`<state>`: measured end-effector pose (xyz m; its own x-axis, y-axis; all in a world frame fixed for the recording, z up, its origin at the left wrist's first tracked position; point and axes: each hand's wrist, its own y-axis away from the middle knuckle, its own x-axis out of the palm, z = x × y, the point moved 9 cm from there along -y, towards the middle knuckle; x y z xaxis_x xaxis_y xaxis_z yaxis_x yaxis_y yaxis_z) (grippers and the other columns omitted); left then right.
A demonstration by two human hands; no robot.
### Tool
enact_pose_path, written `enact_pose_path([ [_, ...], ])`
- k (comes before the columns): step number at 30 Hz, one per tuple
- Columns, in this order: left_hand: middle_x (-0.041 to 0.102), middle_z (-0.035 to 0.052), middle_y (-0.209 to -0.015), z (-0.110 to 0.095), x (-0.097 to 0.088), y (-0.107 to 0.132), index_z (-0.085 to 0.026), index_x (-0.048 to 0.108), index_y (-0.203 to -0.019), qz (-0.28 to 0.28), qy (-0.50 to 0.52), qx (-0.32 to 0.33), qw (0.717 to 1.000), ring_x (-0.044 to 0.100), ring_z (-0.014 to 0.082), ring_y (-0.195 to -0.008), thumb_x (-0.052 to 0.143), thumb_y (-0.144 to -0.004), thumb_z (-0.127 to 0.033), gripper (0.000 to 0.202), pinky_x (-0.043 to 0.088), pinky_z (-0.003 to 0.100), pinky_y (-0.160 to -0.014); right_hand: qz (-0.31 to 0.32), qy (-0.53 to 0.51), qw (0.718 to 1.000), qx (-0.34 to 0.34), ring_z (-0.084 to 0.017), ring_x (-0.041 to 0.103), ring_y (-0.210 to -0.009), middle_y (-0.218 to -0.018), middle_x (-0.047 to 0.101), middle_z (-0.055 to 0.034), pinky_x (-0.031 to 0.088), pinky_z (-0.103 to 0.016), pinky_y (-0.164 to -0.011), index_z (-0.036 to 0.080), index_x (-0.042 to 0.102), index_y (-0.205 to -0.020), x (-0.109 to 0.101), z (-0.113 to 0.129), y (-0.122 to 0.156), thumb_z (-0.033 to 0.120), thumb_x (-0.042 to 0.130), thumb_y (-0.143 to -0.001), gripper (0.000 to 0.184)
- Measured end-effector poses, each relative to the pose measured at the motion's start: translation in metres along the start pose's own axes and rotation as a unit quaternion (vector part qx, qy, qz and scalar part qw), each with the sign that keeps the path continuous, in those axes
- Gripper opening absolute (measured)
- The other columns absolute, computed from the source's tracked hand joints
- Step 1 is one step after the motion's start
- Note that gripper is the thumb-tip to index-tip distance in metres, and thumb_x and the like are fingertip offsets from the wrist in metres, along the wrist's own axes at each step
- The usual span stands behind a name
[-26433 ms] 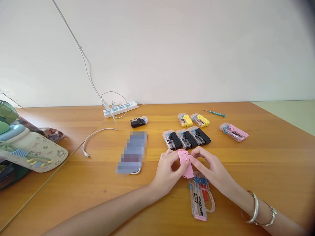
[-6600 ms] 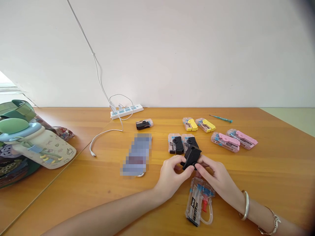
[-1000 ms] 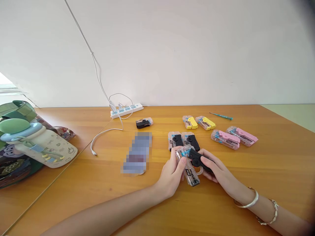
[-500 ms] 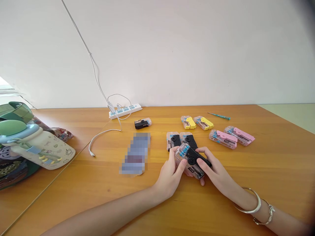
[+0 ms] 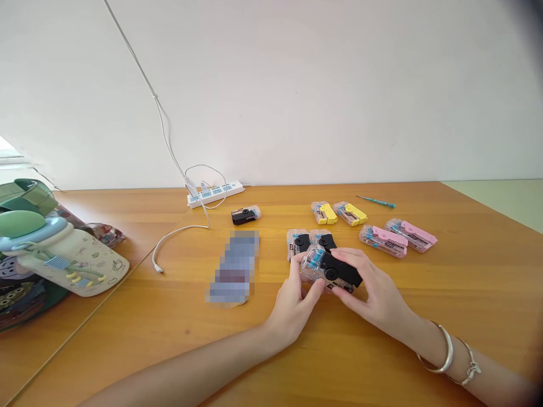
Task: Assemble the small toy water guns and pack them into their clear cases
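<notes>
Both my hands hold a clear-and-black plastic gadget (image 5: 339, 270) just above the table. It has a transparent body with blue parts inside, a black cover piece with a round pivot, and printed lettering. My left hand (image 5: 294, 302) is closed around its clear left end, thumb on the near edge. The fingers of my right hand (image 5: 375, 288) lie along the top of the black piece, with the thumb below. Right behind it lie two similar gadgets, a left one (image 5: 298, 244) and a right one (image 5: 321, 238), partly covered by the held one.
Further back are another black gadget (image 5: 246, 215), two yellow ones (image 5: 324, 213) and a blue-green screwdriver (image 5: 376, 201). Two pink gadgets (image 5: 384, 240) lie to the right. A pixelated flat object (image 5: 233, 268), a white cable (image 5: 158, 265), a power strip (image 5: 216, 194) and a bottle (image 5: 91, 260) are leftward.
The held gadget has tipped, so its printed side shows less. My right hand has shifted its grip, with fingers now over the top of the black piece and thumb at the lower edge.
</notes>
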<state>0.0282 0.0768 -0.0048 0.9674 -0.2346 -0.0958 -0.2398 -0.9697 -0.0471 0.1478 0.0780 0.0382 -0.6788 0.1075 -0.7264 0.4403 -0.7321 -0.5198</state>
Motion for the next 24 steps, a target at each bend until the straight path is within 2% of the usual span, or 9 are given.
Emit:
enact_pose_path([
  [3,0.063,0.0028,-0.1,0.003,-0.003,-0.001,-0.025,0.032,-0.122,-0.013,-0.045,-0.012,0.999,0.059,0.0138,-0.074,0.049,-0.088,-0.03,0.037,0.042,0.023,-0.06,-0.004,0.071,0.996,-0.056,-0.027,0.052,-0.114,-0.129,0.05,-0.013,0.05,-0.041,-0.086,0.024,0.032,-0.132,-0.002,0.01,0.0,0.033,0.059,-0.081,0.058],
  [5,0.064,0.0019,-0.096,0.004,-0.002,-0.002,-0.025,0.032,-0.122,-0.008,-0.071,-0.017,0.997,0.056,0.0122,-0.066,0.052,-0.085,-0.029,0.042,0.04,0.022,-0.056,-0.021,0.104,0.992,-0.073,-0.026,0.056,-0.11,-0.124,0.054,-0.0118,0.05,-0.039,-0.085,0.024,0.034,-0.131,-0.008,0.013,-0.003,0.029,0.058,-0.081,0.055],
  [10,0.066,0.0027,-0.096,-0.006,0.003,-0.003,-0.024,0.036,-0.125,0.02,-0.087,0.023,0.996,0.058,0.0161,-0.083,0.049,-0.084,-0.02,0.043,0.042,0.021,-0.057,-0.075,0.147,0.979,-0.122,-0.024,0.06,-0.102,-0.113,0.061,-0.0092,0.048,-0.038,-0.086,0.023,0.041,-0.125,-0.028,0.009,-0.01,0.025,0.059,-0.079,0.05],
  [12,0.066,0.0027,-0.096,-0.009,0.003,-0.003,-0.023,0.045,-0.119,0.019,-0.109,0.029,0.993,0.057,0.016,-0.082,0.046,-0.084,-0.017,0.035,0.042,0.021,-0.057,-0.099,0.168,0.974,-0.118,-0.025,0.06,-0.1,-0.111,0.062,-0.0087,0.048,-0.037,-0.085,0.023,0.042,-0.125,-0.036,0.001,-0.011,0.027,0.06,-0.078,0.051],
  [14,0.066,0.0011,-0.086,-0.012,0.006,-0.002,-0.022,0.061,-0.097,0.031,-0.166,0.046,0.985,0.056,0.0155,-0.078,0.042,-0.083,-0.012,0.026,0.041,0.023,-0.061,-0.123,0.197,0.968,-0.09,-0.025,0.061,-0.1,-0.111,0.063,-0.0088,0.048,-0.036,-0.085,0.021,0.044,-0.125,-0.043,-0.012,-0.014,0.028,0.059,-0.078,0.05],
  [16,0.063,-0.0004,-0.072,-0.016,0.012,0.001,-0.022,0.066,-0.074,0.059,-0.227,0.07,0.97,0.053,0.0152,-0.073,0.04,-0.079,-0.007,0.03,0.039,0.024,-0.064,-0.137,0.231,0.962,-0.047,-0.025,0.061,-0.099,-0.11,0.063,-0.0092,0.048,-0.035,-0.082,0.02,0.046,-0.122,-0.05,-0.028,-0.016,0.031,0.057,-0.079,0.046],
  [17,0.061,-0.001,-0.067,-0.017,0.015,0.002,-0.022,0.066,-0.069,0.075,-0.248,0.08,0.962,0.052,0.015,-0.071,0.04,-0.078,-0.006,0.032,0.039,0.024,-0.064,-0.138,0.247,0.959,-0.025,-0.025,0.061,-0.097,-0.108,0.063,-0.0095,0.049,-0.035,-0.079,0.019,0.047,-0.121,-0.052,-0.037,-0.017,0.032,0.056,-0.079,0.045],
  [20,0.061,-0.0023,-0.065,-0.021,0.022,0.005,-0.023,0.068,-0.07,0.102,-0.269,0.098,0.953,0.052,0.014,-0.067,0.041,-0.076,-0.005,0.033,0.038,0.023,-0.064,-0.117,0.301,0.946,0.012,-0.027,0.06,-0.092,-0.096,0.065,-0.0109,0.048,-0.037,-0.073,0.015,0.052,-0.114,-0.051,-0.056,-0.02,0.037,0.053,-0.08,0.041],
  [24,0.064,-0.0019,-0.068,-0.025,0.028,0.009,-0.023,0.069,-0.075,0.122,-0.299,0.132,0.937,0.053,0.014,-0.068,0.041,-0.076,-0.004,0.034,0.04,0.022,-0.065,-0.055,0.376,0.925,-0.027,-0.032,0.054,-0.104,-0.099,0.065,-0.0138,0.037,-0.049,-0.092,0.014,0.056,-0.109,-0.034,-0.061,-0.021,0.037,0.049,-0.081,0.037],
])
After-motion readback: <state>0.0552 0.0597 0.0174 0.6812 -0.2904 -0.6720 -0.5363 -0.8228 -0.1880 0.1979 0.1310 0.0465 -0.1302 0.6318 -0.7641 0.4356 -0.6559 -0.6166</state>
